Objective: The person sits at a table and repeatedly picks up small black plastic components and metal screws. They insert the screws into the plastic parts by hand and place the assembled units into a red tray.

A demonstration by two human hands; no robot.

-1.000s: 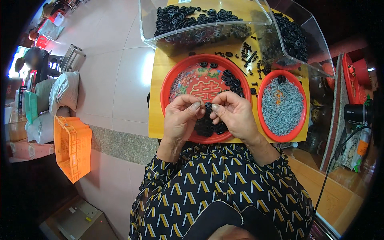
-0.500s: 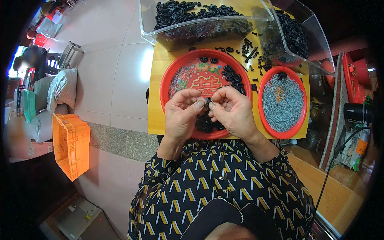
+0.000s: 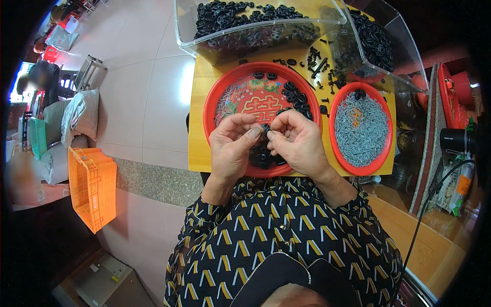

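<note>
Between the fingertips of both hands is a small black plastic piece [image 3: 266,128], held above a round red tray [image 3: 208,115]. My left hand [image 3: 231,146] pinches it from the left with thumb and forefinger. From the other side, the thumb and fingers of my right hand [image 3: 300,143] are closed on it too, covering much of it. Black oval pieces with holes [image 3: 302,100] lie along the tray's right side, and more [image 3: 262,157] sit under my hands. Small silver screws [image 3: 227,102] are scattered at the tray's left.
Right of the tray stands a red oval dish [image 3: 333,128] full of silver screws [image 3: 360,140]. Two clear bins [image 3: 266,31] [image 3: 368,43] of black parts stand at the back of the yellow table [image 3: 199,138]. Loose black bits [image 3: 319,66] lie before them. An orange crate [image 3: 94,189] is at left.
</note>
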